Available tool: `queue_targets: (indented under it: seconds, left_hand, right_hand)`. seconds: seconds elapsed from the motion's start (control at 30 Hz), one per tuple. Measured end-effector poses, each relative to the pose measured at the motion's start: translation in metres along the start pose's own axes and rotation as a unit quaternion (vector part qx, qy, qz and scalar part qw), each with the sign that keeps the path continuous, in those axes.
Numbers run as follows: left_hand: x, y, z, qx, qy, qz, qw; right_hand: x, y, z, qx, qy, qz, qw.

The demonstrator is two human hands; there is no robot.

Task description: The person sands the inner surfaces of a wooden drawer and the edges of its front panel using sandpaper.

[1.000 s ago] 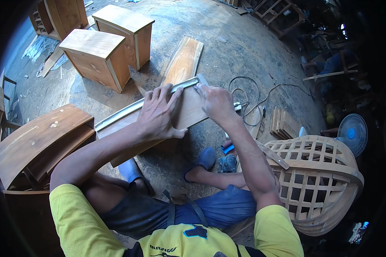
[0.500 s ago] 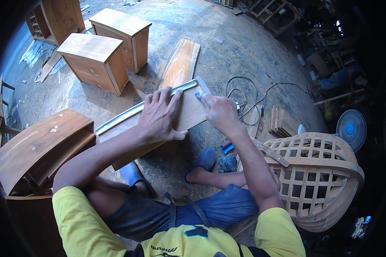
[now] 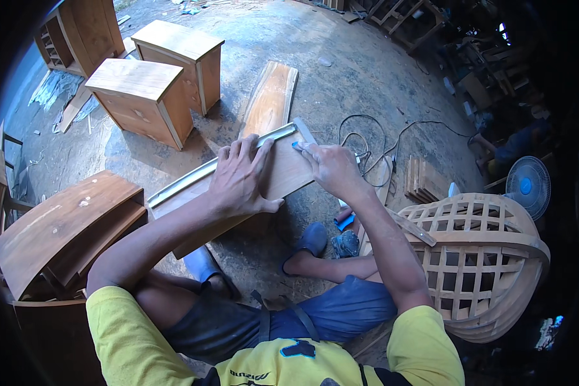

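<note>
A wooden drawer [image 3: 283,170] stands tilted in front of me, its pale side panel facing up. A metal drawer slide [image 3: 199,174] runs along the panel's far edge. My left hand [image 3: 241,183] lies spread on the panel, fingertips reaching the slide and thumb stretched out to the right. Near the drawer's right end, my right hand [image 3: 338,170] pinches a small blue piece [image 3: 296,145] against the wood; only its tip shows, so its kind is unclear.
Two small cabinets [image 3: 135,80] stand far left, a curved cabinet [image 3: 64,225] nearer left. A loose board [image 3: 270,96] lies beyond the drawer. To the right are a cable [image 3: 383,145], stacked wood pieces [image 3: 424,180], a lattice wooden frame [image 3: 469,257] and a fan [image 3: 527,186].
The whole view has shifted slightly. My right hand stays closed at the drawer's right end with the blue piece, and my left hand keeps its place on the panel.
</note>
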State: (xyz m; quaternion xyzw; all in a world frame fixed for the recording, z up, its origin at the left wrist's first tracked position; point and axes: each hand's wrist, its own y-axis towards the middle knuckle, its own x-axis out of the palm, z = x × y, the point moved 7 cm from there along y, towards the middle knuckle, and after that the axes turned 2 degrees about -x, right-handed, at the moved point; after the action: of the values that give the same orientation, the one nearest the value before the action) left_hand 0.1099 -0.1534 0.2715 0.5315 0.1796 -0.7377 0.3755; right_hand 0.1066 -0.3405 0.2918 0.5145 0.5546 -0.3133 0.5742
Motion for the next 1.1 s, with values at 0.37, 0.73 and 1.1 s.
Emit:
queue_targets:
  seconds: [0.37,0.73,1.1]
  left_hand:
    - [0.005,0.005,0.004,0.003,0.003,0.013,1.000]
    - [0.001,0.003,-0.002,-0.002,0.008,0.013,1.000]
    - [0.001,0.001,0.001,-0.003,0.017,0.013,1.000]
  right_hand:
    - [0.012,0.008,-0.002,0.045,0.012,0.002,0.999]
    - [-0.025,-0.011,-0.006,0.042,0.147,-0.011,0.988]
    - [-0.033,-0.016,-0.025,-0.040,-0.114,0.036,0.992]
